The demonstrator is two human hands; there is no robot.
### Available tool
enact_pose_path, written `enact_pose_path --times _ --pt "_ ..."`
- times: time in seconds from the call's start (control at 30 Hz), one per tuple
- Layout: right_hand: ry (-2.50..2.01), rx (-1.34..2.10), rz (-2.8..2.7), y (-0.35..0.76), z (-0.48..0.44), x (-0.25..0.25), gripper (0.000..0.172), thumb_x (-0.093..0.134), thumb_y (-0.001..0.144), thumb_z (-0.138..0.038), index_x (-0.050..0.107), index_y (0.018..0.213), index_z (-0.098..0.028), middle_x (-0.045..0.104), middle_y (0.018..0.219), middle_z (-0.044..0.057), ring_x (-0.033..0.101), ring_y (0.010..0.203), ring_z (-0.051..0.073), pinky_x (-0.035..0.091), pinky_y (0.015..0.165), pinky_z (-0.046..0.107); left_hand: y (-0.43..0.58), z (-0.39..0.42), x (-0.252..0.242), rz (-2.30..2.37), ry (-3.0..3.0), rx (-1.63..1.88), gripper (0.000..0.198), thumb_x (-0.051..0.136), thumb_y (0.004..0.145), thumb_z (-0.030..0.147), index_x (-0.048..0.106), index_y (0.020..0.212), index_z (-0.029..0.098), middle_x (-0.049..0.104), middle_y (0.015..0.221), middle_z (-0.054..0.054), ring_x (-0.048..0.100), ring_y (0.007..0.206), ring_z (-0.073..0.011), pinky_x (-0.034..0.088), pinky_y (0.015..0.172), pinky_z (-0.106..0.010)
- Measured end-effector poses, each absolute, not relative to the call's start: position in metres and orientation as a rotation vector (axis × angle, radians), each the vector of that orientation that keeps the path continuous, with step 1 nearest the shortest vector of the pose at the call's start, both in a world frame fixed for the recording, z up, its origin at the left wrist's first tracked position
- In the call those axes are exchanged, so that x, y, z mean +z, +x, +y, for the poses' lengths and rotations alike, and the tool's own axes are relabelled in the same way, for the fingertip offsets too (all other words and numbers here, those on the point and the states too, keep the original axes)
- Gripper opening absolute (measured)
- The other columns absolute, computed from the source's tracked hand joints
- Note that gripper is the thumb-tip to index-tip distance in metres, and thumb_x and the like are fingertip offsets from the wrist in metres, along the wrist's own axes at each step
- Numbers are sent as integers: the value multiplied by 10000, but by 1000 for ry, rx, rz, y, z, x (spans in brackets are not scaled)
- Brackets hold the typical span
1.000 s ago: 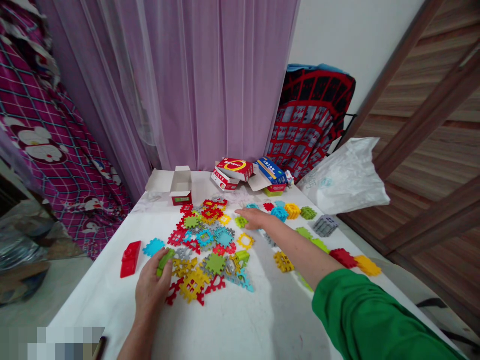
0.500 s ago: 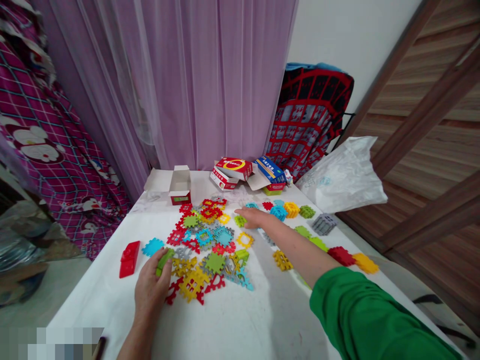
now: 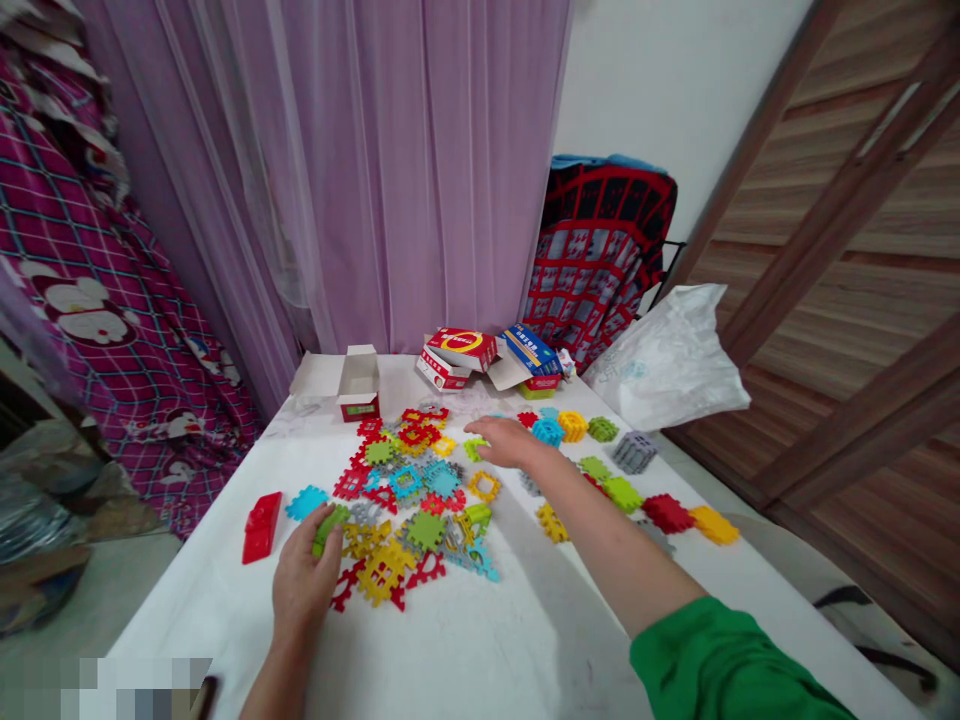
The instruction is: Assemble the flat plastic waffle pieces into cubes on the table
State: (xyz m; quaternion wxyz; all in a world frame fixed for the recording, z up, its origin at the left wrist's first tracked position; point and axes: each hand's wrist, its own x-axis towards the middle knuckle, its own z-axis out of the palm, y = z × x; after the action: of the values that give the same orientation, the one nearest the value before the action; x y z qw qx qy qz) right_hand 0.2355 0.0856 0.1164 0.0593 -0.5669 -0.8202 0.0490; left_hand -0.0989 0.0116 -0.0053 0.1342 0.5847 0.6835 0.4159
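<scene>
Toothed plastic building pieces in several colours lie in a loose pile on the white-covered table. My left hand (image 3: pixel 304 578) is at the pile's left side, its fingers and thumb closed round some green toothed pieces (image 3: pixel 331 530). Its palm hides part of them. My right hand (image 3: pixel 504 441) reaches to the far right side of the pile. Its fingers and thumb close on a small green toothed piece (image 3: pixel 473 449), partly covered by the fingers. Just below is a yellow square frame piece (image 3: pixel 484 487). A blue toothed piece (image 3: pixel 306 502) lies beyond my left hand.
Stacks of sorted pieces, such as a yellow stack (image 3: pixel 573 426) and a grey stack (image 3: pixel 634 452), stand at the right. Opened boxes (image 3: pixel 461 350) and a small open carton (image 3: pixel 360 385) are at the back. A white plastic bag (image 3: pixel 667 360) hangs over the right edge. A red block (image 3: pixel 261 528) lies left.
The view has shifted slightly. My right hand has closed in on the small green piece, which now looks tilted. My left hand keeps its green pieces in the same place.
</scene>
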Motion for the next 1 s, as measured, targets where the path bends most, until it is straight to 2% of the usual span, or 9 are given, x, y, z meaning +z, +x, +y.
enact_pose_path --times 0.13,0.3,0.4,0.53,0.7,0.83,1.0 --pt "-1512 229 -2094 207 23 79 294 547 829 -132 727 1033 -244 748 1026 21 685 950 178 503 847 271 -99 10 -1 1997 1644 1281 443 472 813 495 687 1099 232 717 1181 -47 643 1118 -255 494 984 -388" --pt "-1334 158 -1706 181 -37 13 284 469 866 -135 722 960 -224 741 898 31 685 841 165 513 768 263 -103 1 0 2067 1496 1259 479 451 821 524 660 1151 247 695 1223 -46 636 1144 -263 516 949 -401" --pt "-1285 46 -1665 179 -51 -1 307 452 865 -124 714 992 -223 733 945 48 666 889 185 505 812 307 -105 -8 -6 2056 1535 1282 503 446 816 539 639 1170 238 673 1266 -57 619 1175 -264 509 968 -396" --pt "-1346 -40 -1611 181 -53 -4 334 491 831 -124 690 1087 -204 692 1136 89 613 1068 229 483 915 380 -99 -22 -14 2070 1709 1289 574 408 812 544 625 1197 177 597 1360 -133 556 1259 -297 485 1010 -423" --pt "-1446 1 -1562 179 -48 -15 355 541 793 -128 690 1103 -213 654 1209 97 576 1143 239 461 994 406 -77 -44 -11 2221 1966 1058 687 314 861 564 576 1274 82 537 1396 -224 522 1288 -332 426 1059 -487" --pt "-1440 93 -1559 179 -45 -20 354 537 787 -115 697 1087 -214 664 1187 92 599 1116 224 473 1001 384 -63 -56 -9 2305 2092 817 644 299 914 531 503 1359 112 540 1412 -196 516 1293 -334 367 1072 -576" --pt "-1391 146 -1571 180 -44 -20 361 516 796 -120 695 1100 -198 672 1183 99 605 1120 216 477 1009 364 -60 -55 -10 2241 2221 696 562 375 911 480 537 1340 155 565 1404 -160 507 1307 -297 372 1082 -517"
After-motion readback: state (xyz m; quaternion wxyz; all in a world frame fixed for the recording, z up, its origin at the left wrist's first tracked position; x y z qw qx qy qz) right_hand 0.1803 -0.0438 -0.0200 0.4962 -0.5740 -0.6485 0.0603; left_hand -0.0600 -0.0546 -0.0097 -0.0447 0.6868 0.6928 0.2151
